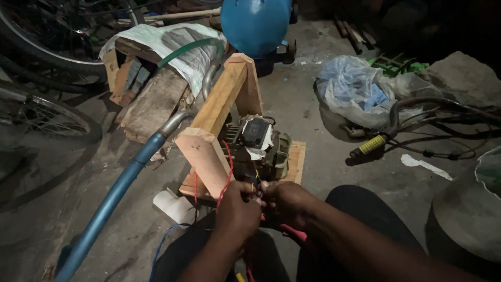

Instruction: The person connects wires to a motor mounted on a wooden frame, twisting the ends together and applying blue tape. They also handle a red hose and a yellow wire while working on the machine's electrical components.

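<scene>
Seen from above, both hands together just short of the motor (258, 143), fingertips meeting over a small bundle of wires. Left hand (237, 209) curled narrow, thumb and forefinger pinched on the red wire (227, 172); right hand (284, 201) likewise closed tight, fingertips pressed against the left's and pinching thin wire ends (254, 186), yellowish and dark, too small to sort strand by strand. Could not tell whether the ends were being twisted together or merely held.

Motor straight ahead of the fingers and just beyond them, seated on a wooden board (297, 159), its black terminal box (255, 131) facing up and toward the hands. Red wire running up and away from the left fingertips, long axis nearly upright in the view, bowed along the edge of the wooden frame (209, 151). Thin leads rising from between the fingertips toward the motor body, so short slack only. Neither hand clearly nearer the motor; the joint held midway between both, slightly to the left hand's side.

Blue hose (115, 193) off to the left of the left hand, well apart. Blue wire (162, 243) trailing low beside the left forearm. Blue tank (255, 23) far beyond the motor.
</scene>
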